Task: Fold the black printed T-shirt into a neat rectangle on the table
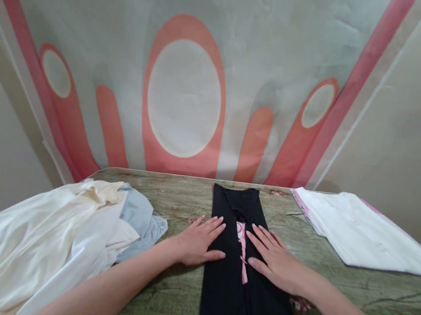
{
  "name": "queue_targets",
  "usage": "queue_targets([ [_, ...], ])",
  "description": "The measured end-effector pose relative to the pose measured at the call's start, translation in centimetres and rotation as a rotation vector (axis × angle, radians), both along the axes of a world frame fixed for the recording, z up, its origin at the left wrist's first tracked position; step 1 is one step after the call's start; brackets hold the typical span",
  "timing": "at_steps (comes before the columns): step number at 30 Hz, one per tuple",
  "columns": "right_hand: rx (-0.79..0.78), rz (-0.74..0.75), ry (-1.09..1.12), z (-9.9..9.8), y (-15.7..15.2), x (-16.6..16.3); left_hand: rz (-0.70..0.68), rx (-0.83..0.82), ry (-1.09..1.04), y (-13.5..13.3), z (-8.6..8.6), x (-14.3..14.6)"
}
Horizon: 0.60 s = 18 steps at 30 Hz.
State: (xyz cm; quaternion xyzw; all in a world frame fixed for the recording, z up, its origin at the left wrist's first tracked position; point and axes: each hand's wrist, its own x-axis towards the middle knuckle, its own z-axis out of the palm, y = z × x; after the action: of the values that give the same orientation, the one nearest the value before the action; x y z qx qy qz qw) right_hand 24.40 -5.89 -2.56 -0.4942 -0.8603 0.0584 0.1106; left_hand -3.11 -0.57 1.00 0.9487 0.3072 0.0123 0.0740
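A black garment (223, 293) lies flat and folded lengthwise on the table, its narrow collar-like end toward the far edge. Down its middle a strip of pink print (241, 260) shows between the two black folds. My left hand (199, 241) rests flat on the left fold, fingers stretched out and pointing away from me. On the right fold my right hand (278, 262) lies with its fingers spread, the tips close to the pink strip. Neither hand grips the cloth. The garment's near end runs out of the picture.
A loose heap of cream and white cloth (52, 240), with a light blue piece (140, 220) beside it, covers the left side. Folded white garments (363, 232) lie stacked at the right. Behind the wood-patterned table (169, 296) stands a wall with a pink-and-orange printed sheet (176, 163).
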Motion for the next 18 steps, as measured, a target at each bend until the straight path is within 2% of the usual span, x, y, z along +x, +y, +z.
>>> queue_targets([
  [3,-0.018,-0.003,-0.011,0.1,1.3,0.0,0.027,0.004,0.005,1.7,-0.4,0.2],
  [6,-0.016,0.017,0.000,1.1,2.5,0.3,0.084,-0.029,-0.032,4.1,-0.8,0.3],
  [10,-0.007,0.027,0.122,2.9,5.1,1.5,0.241,-0.103,-0.328,7.9,-1.5,0.6],
  [12,0.019,-0.089,0.244,3.0,7.5,2.5,0.413,-0.219,-0.563,9.9,-1.8,1.2],
  [15,0.047,-0.320,0.507,1.9,11.9,3.8,0.702,-0.497,-0.890,12.9,-1.9,2.4],
  [17,-0.037,-0.501,0.757,0.7,14.8,4.2,0.791,-0.564,-0.959,14.6,-1.9,3.2],
  [18,-0.062,-0.555,0.805,0.2,16.1,4.2,0.817,-0.575,-0.966,15.4,-1.9,3.5],
])
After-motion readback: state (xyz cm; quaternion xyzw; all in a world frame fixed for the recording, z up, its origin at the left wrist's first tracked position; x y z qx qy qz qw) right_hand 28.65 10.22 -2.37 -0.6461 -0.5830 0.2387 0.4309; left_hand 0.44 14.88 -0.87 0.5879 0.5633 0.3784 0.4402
